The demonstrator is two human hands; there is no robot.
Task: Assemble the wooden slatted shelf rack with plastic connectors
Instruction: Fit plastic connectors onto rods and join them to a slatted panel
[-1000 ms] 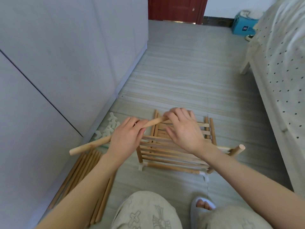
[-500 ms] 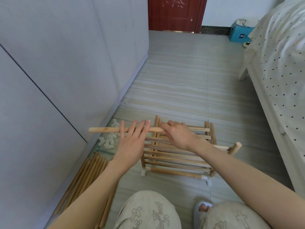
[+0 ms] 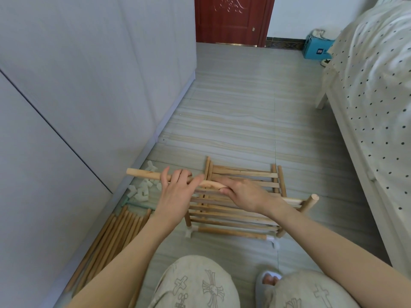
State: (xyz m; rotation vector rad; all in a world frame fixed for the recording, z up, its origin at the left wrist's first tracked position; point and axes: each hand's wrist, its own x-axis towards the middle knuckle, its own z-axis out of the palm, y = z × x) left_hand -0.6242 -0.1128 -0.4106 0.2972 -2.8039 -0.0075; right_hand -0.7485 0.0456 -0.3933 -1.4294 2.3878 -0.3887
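A: So, nearest first?
B: Knees in patterned trousers [image 3: 195, 283] and a slipper [image 3: 265, 283] are seen at the bottom edge. Loose dowels [image 3: 111, 236] are laid along the wall, left.
A: Rack?
B: Part-built slatted rack [image 3: 235, 210] is stood on the floor [image 3: 244, 121], white plastic connectors [image 3: 191, 232] fitted at its near corners.
A: Grip state?
B: One dowel [image 3: 142, 173] is held level over the rack's left end. Left hand [image 3: 178, 192] is curled over its middle, fingers wrapped on it. Right hand [image 3: 242, 192] is closed round its right end, thumb underneath.
A: Farther out?
B: Spare connectors [image 3: 142, 190] are piled by the wall. Bed [image 3: 373, 90] sits right, red door [image 3: 231, 18] at the far end.
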